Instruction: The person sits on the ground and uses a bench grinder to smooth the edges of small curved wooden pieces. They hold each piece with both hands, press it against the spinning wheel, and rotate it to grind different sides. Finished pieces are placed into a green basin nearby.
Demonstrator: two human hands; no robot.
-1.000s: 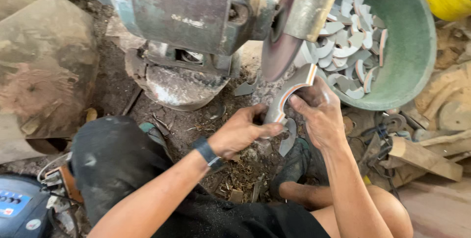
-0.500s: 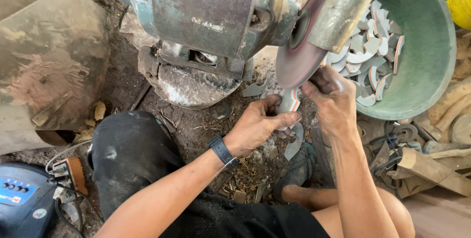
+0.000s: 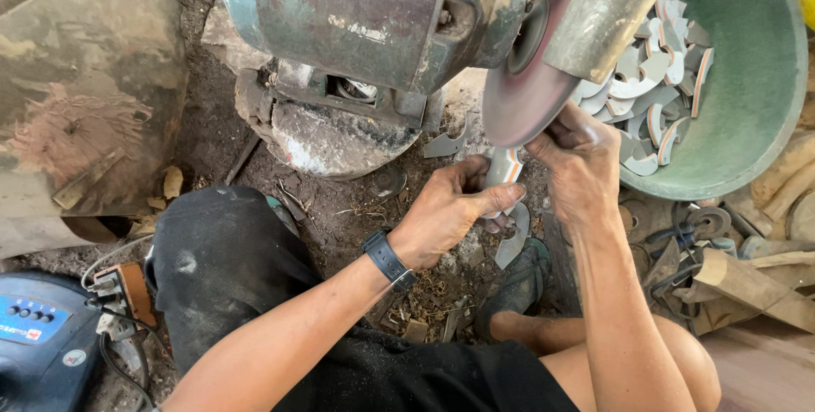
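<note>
My left hand (image 3: 450, 213) and right hand (image 3: 581, 162) both close their grip on a curved grey piece (image 3: 503, 168) with orange stripes, pressed just under the grinding disc (image 3: 531, 81); the green tub (image 3: 747, 98) sits right of the disc

The curved piece (image 3: 503, 170) is mostly hidden by the left hand (image 3: 450, 213) and right hand (image 3: 577, 166), so its shape stays unclear. The grinding disc (image 3: 531, 89) is a blur (no edge detail). The green tub (image 3: 755, 81) and blue box (image 3: 38, 336) are cut off.
</note>
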